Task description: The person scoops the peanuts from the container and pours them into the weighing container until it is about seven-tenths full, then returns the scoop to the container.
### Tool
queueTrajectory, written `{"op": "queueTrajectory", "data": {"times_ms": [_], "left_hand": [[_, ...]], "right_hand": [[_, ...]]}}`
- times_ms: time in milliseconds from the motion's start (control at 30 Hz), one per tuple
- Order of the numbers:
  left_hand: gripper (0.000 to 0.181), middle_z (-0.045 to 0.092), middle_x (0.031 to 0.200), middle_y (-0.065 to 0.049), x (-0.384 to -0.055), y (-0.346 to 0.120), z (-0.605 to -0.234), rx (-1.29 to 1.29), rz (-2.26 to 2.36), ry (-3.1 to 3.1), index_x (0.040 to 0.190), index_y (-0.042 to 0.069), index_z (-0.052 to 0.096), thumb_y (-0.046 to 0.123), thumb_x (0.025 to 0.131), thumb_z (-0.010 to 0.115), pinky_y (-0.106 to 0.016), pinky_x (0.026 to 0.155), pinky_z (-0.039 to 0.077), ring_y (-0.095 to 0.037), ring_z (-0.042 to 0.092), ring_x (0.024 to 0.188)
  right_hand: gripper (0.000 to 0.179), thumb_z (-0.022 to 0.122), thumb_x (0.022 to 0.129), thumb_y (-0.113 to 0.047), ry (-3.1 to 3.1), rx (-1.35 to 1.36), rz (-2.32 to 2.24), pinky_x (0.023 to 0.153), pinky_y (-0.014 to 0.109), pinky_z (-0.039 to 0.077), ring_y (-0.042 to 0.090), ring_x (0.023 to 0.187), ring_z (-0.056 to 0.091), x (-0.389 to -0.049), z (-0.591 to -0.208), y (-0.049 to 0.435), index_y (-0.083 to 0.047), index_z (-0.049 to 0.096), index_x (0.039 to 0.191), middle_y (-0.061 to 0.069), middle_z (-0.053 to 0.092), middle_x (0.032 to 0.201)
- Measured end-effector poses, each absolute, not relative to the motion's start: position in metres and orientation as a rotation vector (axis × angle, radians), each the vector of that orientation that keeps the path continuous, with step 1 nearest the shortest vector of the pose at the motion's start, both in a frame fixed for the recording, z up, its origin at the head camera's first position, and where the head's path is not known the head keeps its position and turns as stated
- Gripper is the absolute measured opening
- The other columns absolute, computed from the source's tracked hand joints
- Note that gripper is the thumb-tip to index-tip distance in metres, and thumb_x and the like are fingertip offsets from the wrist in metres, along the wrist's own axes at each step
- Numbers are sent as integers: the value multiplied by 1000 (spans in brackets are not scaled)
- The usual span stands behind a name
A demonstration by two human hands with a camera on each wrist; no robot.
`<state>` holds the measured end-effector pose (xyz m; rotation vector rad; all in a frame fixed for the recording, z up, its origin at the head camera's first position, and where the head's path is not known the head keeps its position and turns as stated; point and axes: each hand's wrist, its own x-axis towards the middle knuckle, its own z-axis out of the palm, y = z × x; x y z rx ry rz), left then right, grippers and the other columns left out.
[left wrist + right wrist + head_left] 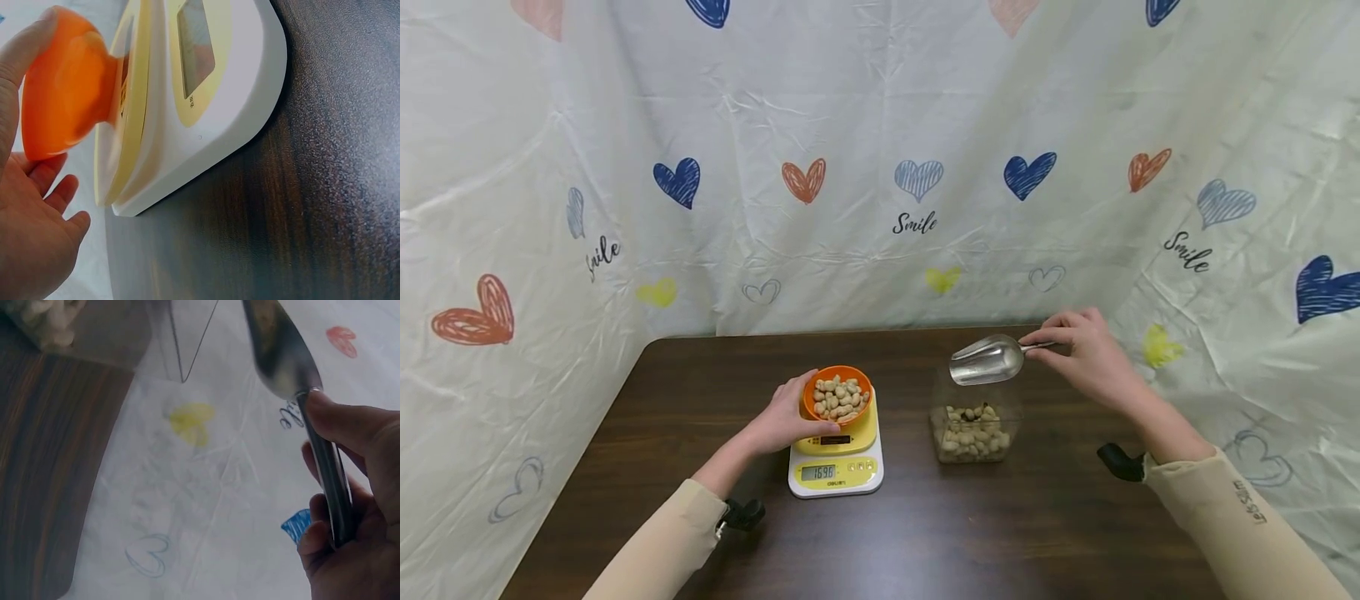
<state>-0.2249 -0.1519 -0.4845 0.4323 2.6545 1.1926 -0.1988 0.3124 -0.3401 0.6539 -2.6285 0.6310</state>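
An orange bowl (807, 402) full of peanuts in their shells (841, 398) stands on a yellow and white kitchen scale (869, 472). My left hand (787, 416) holds the bowl from its left side, thumb and fingers spread around its wall; the left wrist view shows the thumb against the orange side (72, 81). With my right hand (1086, 357) I grip the handle of a metal scoop (988, 360), thumb on top and fingers curled under it. The scoop is tilted above a clear square container (942, 446), with no peanuts visible in it. More peanuts (974, 437) fill the container's lower part.
The dark wooden table (925, 533) ends at a white curtain (850, 275) printed with hearts, which hangs behind and on both sides. The scale's display (818, 472) is lit and seems to read 169.6. Black straps with cameras sit on both wrists.
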Motion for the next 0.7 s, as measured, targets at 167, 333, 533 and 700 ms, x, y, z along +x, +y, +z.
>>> {"op": "queueTrajectory", "data": {"times_ms": [167,333,533,700], "left_hand": [[113,37,155,-12,-224,-152,-485,420,1195,2651,161,14,26,52,75,88,-60,108,39,-32,32,139],[111,34,157,-13,-224,-152,-486,415,1207,2640,161,14,26,51,77,88,-61,108,38,-33,31,140],[114,35,156,-13,-224,-151,-485,413,1209,2635,162,13,26,55,75,87,-61,109,38,-33,31,139],[116,36,156,-13,-224,-151,-484,419,1217,2634,162,12,26,56,74,88,-60,109,38,-33,32,139]], "right_hand": [[17,85,85,-11,-2722,738,508,75,41,36,23,94,43,-199,-347,316,-20,82,99,-1,65,98],[16,85,86,-15,-2824,836,496,80,41,39,22,97,46,-204,-359,311,-23,82,99,-5,66,101],[13,81,90,-20,-2962,862,557,81,41,41,19,101,43,-212,-371,301,-29,80,100,-10,63,105],[14,80,90,-18,-2972,864,579,81,42,41,19,101,42,-218,-379,298,-30,79,98,-11,63,105]]}}
